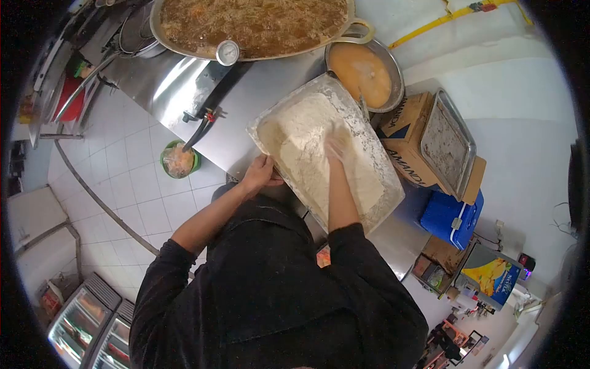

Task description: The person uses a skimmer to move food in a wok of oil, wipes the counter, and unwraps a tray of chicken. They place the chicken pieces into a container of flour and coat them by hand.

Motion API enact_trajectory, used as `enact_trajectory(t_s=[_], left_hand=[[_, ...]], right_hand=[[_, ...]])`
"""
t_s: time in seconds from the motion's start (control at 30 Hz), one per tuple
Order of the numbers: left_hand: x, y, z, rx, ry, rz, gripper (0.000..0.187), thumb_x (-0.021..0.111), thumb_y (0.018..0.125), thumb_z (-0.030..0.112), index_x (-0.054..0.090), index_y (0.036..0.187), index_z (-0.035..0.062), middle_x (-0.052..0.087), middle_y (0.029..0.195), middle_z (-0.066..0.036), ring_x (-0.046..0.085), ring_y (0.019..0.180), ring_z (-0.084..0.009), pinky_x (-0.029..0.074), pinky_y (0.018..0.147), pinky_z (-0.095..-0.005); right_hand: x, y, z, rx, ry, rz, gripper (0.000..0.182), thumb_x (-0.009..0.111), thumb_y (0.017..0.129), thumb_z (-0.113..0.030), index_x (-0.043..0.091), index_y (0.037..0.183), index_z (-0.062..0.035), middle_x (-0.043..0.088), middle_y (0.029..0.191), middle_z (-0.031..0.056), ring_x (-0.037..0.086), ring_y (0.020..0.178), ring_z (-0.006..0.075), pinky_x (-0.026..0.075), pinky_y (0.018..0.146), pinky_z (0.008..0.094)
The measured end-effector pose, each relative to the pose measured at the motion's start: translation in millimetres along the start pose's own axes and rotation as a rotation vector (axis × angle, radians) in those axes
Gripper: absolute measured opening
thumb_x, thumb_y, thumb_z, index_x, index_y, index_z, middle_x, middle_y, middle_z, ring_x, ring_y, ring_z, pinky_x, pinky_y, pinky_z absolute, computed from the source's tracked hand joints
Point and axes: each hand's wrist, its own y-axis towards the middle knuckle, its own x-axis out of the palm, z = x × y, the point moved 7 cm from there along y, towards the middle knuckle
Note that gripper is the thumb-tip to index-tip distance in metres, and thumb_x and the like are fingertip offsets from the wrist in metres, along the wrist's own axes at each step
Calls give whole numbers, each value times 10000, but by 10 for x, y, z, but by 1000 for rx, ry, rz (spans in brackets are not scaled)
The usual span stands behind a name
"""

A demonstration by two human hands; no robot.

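"Where's the tray?"

"Slantwise on the steel worktop (261, 92), right in front of the person. That tray (378, 163) has pale powder (310, 114) spread over most of its floor."

"And the hands?"

"The right hand (335, 144) is down in the powder. It's blurred, so I can't tell whether its fingers are apart or together. The left hand (261, 172) is at the tray's near-left edge, fingers curled; whether they clamp the rim, I can't tell."

"Looks cramped."

"On the far side, yes. A metal bowl (397, 77) of orange liquid crowds the far corner, and beyond sits a wide pan (359, 23) of bubbling brown liquid, a dial thermometer (227, 53) at its edge. On the right, a cardboard box (396, 163) stands close by, with a stained metal sheet pan (448, 147) against it."

"Anything further off?"

"A blue cooler (452, 218) past the box, and a green bin (195, 161) on the tiled floor (144, 200), left of the worktop."
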Motion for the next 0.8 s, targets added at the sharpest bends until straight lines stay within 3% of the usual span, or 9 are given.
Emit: enact_trajectory(t_s=[0.03,0.13,0.23,0.33,0.43,0.53,0.67,0.73,0.8], left_hand=[[5,12,-3,9,-6,-1,444,337,1034,362,421,1221,-32,568,1077,-171,649,871,-238,596,789,-371],[-23,54,-27,25,-2,1,449,326,1036,363,412,1228,-34,570,1069,-179,651,878,-248,594,800,-380],[-7,80,-56,21,13,-7,449,315,1040,357,404,1228,-42,573,1062,-184,652,878,-257,592,814,-390],[0,82,-53,17,10,-13,442,313,1042,347,403,1224,-46,576,1059,-188,651,878,-262,592,821,-399],[-26,77,-49,26,0,-7,436,320,1042,340,414,1212,-50,579,1055,-187,650,877,-261,596,812,-398],[-18,40,-19,50,2,23,427,337,1040,334,432,1191,-54,581,1044,-182,649,864,-251,603,790,-382],[-38,58,-76,81,15,81,398,361,1032,296,437,1184,-65,573,1031,-165,648,810,-229,614,729,-350],[-40,68,-90,116,-3,120,361,384,1024,261,465,1140,-71,569,967,-142,640,750,-206,616,672,-326],[-78,110,-136,128,21,121,346,395,1023,259,485,1099,-66,575,938,-139,639,737,-198,615,660,-324]], right_hand=[[97,7,-164,-73,-119,-6,596,365,969,-471,500,1327,-15,474,1395,188,374,1320,372,219,1117,542],[346,-61,-488,-238,-434,-34,567,408,938,-444,472,1378,-92,523,1337,197,387,1327,354,297,1106,434],[619,-339,-481,-675,-371,-40,583,443,904,-460,498,1352,-91,513,1343,202,411,1299,377,335,1068,480],[526,-770,-502,-763,-336,-270,542,486,877,-428,558,1281,-74,572,1255,219,495,1221,366,380,1024,482],[403,-1045,-268,-931,-348,-472,463,519,868,-425,625,1139,-65,654,1013,196,584,1064,354,460,887,499],[290,-740,-386,-450,-697,-882,471,536,872,-394,609,1174,-40,664,1030,219,596,1065,375,438,959,431],[397,-257,-977,-745,226,-80,328,571,858,-332,656,892,-17,663,851,181,638,799,329,497,741,474],[1205,-197,-874,-756,159,-362,322,583,866,-350,653,931,-42,661,924,166,628,869,338,492,795,456],[2035,-275,-518,-555,163,-591,330,585,870,-368,646,994,-69,652,990,148,613,927,336,481,846,444]])
